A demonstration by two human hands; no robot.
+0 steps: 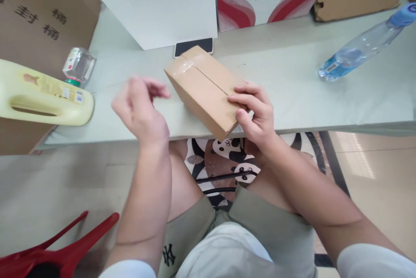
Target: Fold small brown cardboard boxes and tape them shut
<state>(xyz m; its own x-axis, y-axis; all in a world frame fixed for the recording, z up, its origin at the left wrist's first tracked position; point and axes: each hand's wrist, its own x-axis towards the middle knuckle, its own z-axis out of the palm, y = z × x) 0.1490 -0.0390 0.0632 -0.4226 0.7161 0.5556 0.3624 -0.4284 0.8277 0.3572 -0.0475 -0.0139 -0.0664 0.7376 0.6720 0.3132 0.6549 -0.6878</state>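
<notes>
One-handed, with the right hand [256, 111], gripped the near end of a taped cardboard box [204, 87] at the table's [292, 96] front edge; held the left hand [139, 107] beside it, with curled fingers, too blurred to tell if gripping anything.

carton [206, 89]: brown; jug [48, 88]: pale yellow; bottle cap [403, 14]: blue; tablecloth [289, 87]: pale green

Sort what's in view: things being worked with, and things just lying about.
Being worked with:
small cardboard box, held by the right hand
clear tape on the box's far end

Apparently just lying about:
water bottle
yellow jug
green-capped bottle
phone-like slab
red-and-white carton
</notes>
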